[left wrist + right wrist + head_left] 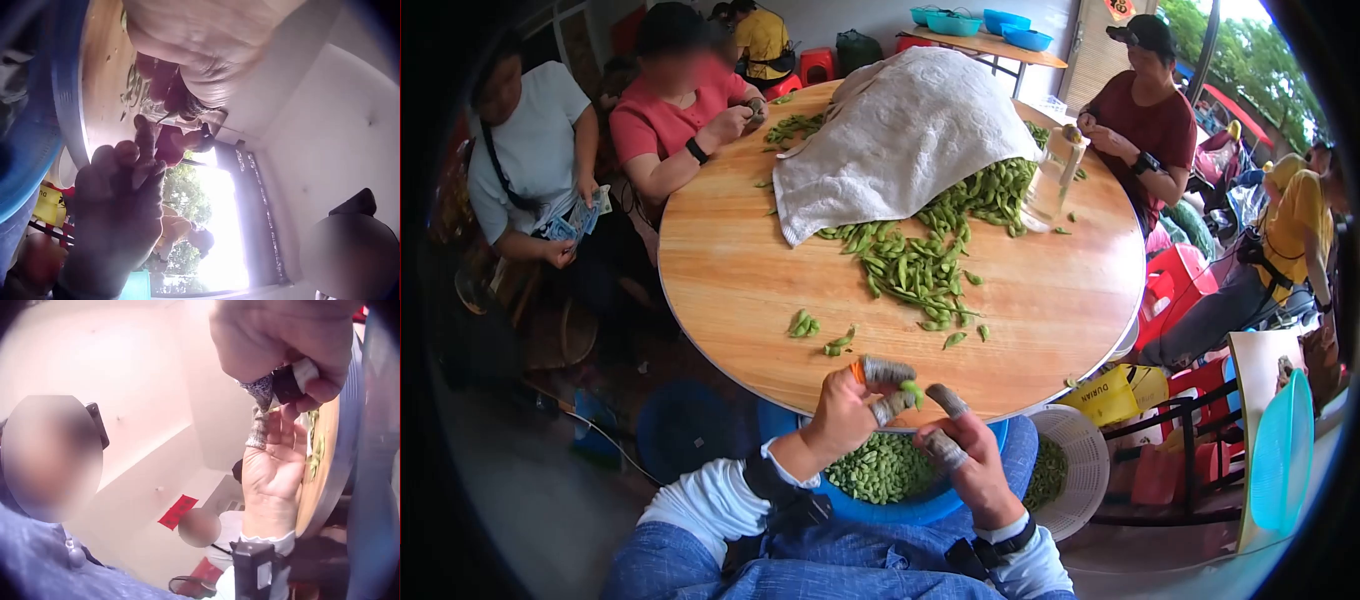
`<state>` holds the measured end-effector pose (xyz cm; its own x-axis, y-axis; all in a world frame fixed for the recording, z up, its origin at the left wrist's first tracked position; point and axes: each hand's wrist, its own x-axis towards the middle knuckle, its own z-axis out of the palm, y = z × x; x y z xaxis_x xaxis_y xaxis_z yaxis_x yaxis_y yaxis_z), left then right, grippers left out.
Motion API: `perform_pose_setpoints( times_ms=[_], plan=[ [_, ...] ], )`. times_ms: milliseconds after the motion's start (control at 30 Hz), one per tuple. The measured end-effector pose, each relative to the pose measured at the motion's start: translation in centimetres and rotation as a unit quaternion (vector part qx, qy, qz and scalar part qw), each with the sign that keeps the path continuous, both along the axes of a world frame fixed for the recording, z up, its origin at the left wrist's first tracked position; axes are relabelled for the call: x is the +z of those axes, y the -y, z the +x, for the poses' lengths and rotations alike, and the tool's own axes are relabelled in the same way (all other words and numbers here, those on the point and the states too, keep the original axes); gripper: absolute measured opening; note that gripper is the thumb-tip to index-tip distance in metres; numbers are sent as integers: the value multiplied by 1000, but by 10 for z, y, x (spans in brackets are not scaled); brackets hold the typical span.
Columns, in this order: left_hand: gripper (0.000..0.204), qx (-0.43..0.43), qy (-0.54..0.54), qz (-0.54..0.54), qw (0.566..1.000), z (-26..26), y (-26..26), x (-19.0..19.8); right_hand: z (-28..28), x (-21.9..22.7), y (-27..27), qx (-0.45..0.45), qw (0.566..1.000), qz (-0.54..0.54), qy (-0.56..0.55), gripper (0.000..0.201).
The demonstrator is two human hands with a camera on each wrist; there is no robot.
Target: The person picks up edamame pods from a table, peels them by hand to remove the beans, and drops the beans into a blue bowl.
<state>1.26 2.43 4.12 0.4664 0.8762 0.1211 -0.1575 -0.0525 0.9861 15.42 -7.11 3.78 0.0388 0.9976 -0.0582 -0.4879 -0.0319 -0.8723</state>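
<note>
Edamame pod (912, 390), green and small, sits pinched between both hands at the near edge of the round wooden table (730, 290), at about 6 o'clock on its rim. In the head view the left hand (850, 408) grips the pod with fingertips wrapped in grey cloth covers, and the right hand (965, 455), wearing the same covers, curls onto it from 4 o'clock. Just below them a blue basin (900, 510) holds shelled beans (880, 470), with a white basket (1085, 455) at its 3 o'clock. A pile of pods (930, 250) spreads across the table's middle from under a white towel (900, 140) at 12 o'clock.

From the left wrist, the left hand (206, 44) fills the top, the right hand (119, 212) sits at 7 o'clock; the pod is hidden.

From the right wrist, the right hand (287, 344) clenches at 1 o'clock above the left hand (272, 481), palm showing.
</note>
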Motion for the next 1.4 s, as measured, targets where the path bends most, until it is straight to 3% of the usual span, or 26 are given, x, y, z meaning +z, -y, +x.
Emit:
perform_pose_setpoints(
  times_ms=[100,200,233,300,400,433,500,533,600,633,700,767,800,900,967,1000,1033,1067,1267,1400],
  plan=[
    [19,-9,33,54,998,-6,18,-9,-6,-14,-9,31,997,-71,-18,25],
    [20,-40,-16,43,998,-18,23,-13,-10,-22,-7,-14,999,-2,31,22],
    [20,-64,-47,32,996,-23,22,-4,-7,-20,-5,-29,987,35,155,24],
    [17,-122,-72,-36,989,-29,21,-2,2,-8,-3,-55,913,108,389,28],
    [14,-213,-261,78,938,-31,12,8,6,6,-5,-26,868,156,471,35],
    [15,-228,-265,103,931,-31,10,6,7,7,-5,-24,865,161,475,33],
    [15,-266,-215,-28,939,-33,10,5,7,8,-6,-22,858,169,484,30],
    [16,-285,-189,-92,935,-33,10,4,5,5,-4,-38,903,115,412,27],
    [20,-240,-184,-21,953,-32,16,6,-2,-1,2,-72,964,7,257,23],
    [23,-216,-181,15,959,-32,18,6,-1,-2,4,-48,976,-4,213,23],
    [27,-157,-255,213,930,-35,20,4,1,-2,7,2,992,-26,120,27],
    [35,-94,-271,366,885,-33,22,3,5,0,7,42,991,-68,107,28],
    [34,-112,-290,358,880,-32,25,3,6,0,7,62,989,-88,99,28],
    [25,-116,-346,345,864,-35,31,6,-5,7,10,21,988,-130,-81,23],
    [15,-120,-300,369,872,-39,29,-15,-5,-12,7,38,987,-136,-69,26],
    [17,-124,-278,356,884,-38,29,-25,-2,-26,4,60,995,-52,-55,17],
    [15,-127,-229,308,915,-37,33,-5,-11,-1,6,47,997,-49,-17,13],
    [15,-166,-261,253,917,-39,33,0,-15,22,15,23,998,-51,23,11],
    [14,-166,-178,149,958,-36,32,-7,-18,28,16,13,988,-22,153,14],
    [15,-209,-163,30,964,-35,28,-8,-25,30,19,-60,988,-6,141,17]
  ],
)
